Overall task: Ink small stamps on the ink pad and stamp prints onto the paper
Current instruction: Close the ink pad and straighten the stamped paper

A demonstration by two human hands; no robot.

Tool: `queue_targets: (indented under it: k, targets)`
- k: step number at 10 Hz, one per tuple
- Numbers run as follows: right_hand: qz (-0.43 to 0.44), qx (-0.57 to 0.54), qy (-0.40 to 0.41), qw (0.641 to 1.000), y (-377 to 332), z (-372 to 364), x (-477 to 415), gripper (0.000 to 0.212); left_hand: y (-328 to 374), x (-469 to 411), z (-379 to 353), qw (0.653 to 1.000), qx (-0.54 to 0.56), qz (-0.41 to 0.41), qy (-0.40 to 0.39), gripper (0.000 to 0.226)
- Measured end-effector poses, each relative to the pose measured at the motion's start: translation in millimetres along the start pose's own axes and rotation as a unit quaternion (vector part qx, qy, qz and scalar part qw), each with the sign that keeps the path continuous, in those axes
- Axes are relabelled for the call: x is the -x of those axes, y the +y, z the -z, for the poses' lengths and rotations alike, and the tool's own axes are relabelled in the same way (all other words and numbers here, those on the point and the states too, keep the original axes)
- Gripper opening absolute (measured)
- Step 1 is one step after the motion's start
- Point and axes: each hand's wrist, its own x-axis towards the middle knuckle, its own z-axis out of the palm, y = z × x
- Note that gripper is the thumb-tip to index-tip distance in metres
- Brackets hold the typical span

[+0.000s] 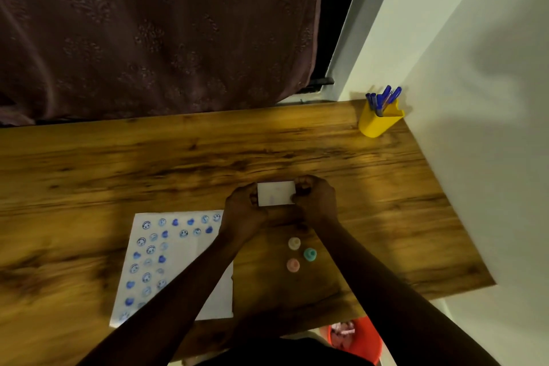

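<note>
A white rectangular ink pad case [276, 193] is held above the wooden table between both hands. My left hand [243, 211] grips its left end and my right hand [316, 199] grips its right end. The white paper [178, 261] lies on the table to the lower left, covered with several blue smiley and heart prints; my left forearm crosses over it. Three small stamps stand to the right of the paper: a cream one [294, 243], a teal one [310, 254] and a pink one [293, 265]. The frame is blurred by motion.
A yellow cup [378, 122] with several blue pens stands at the table's far right corner by the white wall. A dark curtain hangs behind the table [148, 163]. Below the table's near edge sits an orange container [356, 336].
</note>
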Motion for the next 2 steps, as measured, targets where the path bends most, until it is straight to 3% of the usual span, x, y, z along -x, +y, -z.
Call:
queue_targets:
  k: [2]
  targets:
    - [-0.008,0.001,0.008,1.000,-2.2,-2.0,1.1,0.036,-4.3,-4.7,7.4,1.000,-0.014,-0.003,-0.003,0.056]
